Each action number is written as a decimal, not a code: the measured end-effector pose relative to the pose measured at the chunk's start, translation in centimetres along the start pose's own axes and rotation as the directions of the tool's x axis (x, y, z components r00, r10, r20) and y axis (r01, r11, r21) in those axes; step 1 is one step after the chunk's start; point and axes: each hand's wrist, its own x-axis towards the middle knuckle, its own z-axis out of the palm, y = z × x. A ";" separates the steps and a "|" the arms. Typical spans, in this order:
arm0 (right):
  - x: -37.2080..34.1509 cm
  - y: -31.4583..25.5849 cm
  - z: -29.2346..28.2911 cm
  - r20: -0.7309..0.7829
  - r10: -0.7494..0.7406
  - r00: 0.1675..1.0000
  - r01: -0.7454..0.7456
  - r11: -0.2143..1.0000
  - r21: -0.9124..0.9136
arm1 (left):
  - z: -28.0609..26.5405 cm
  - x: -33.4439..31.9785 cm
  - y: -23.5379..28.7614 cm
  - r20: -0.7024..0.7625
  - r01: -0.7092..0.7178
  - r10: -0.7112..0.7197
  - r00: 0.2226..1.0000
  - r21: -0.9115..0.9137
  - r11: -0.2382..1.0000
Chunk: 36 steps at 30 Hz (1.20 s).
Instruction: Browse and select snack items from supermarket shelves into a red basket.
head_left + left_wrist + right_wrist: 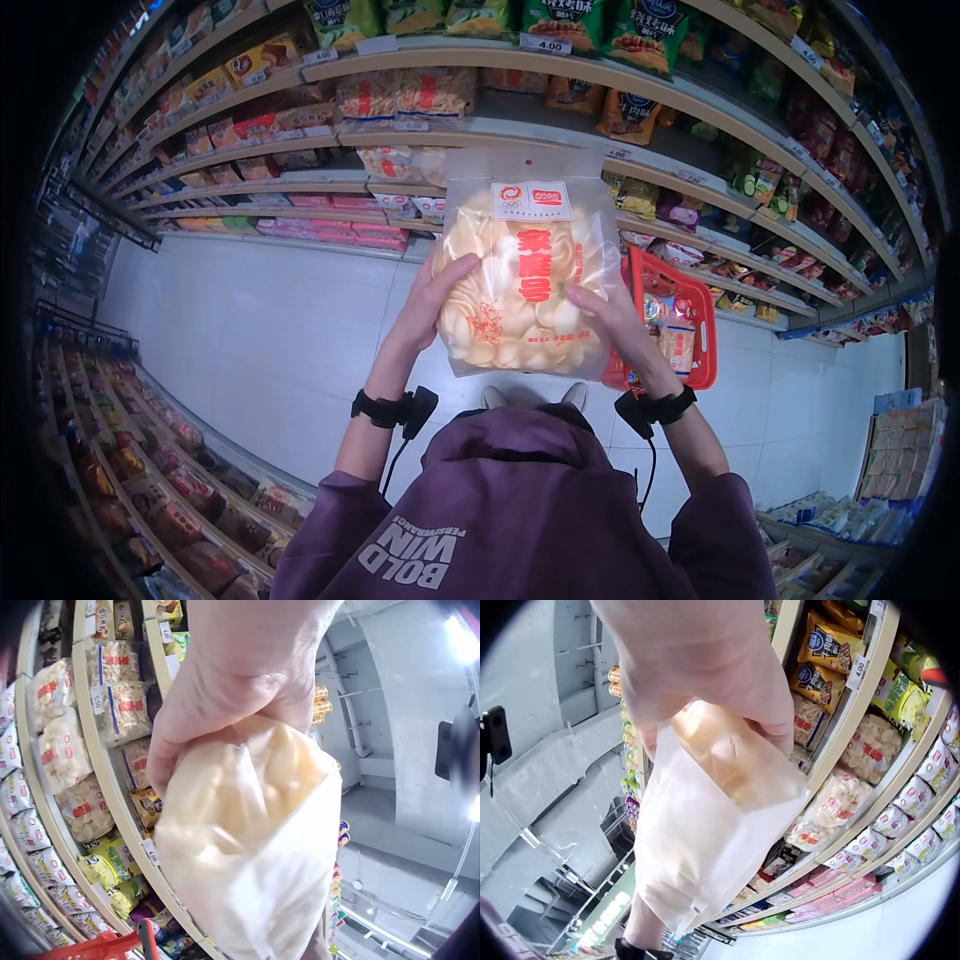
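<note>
A large clear bag of pale puffed snacks with red lettering is held upright before the person's chest. My left hand grips its left side, thumb on the front. The right side is gripped by my right hand, its thumb also lying on the front. In the left wrist view the hand wraps over the bag's edge. The right wrist view shows the other hand curled round the opposite edge of the bag.
A red shopping basket with several packets stands on the floor to the right. Ahead, curved-looking shelves carry bagged snacks and price tags. More stocked shelves run behind on the left.
</note>
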 end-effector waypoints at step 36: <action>1.6 2.0 0.2 0.148 -0.040 0.988 -0.084 0.661 0.745 | 6.5 -2.0 2.7 0.292 -0.494 0.576 0.763 0.839 0.229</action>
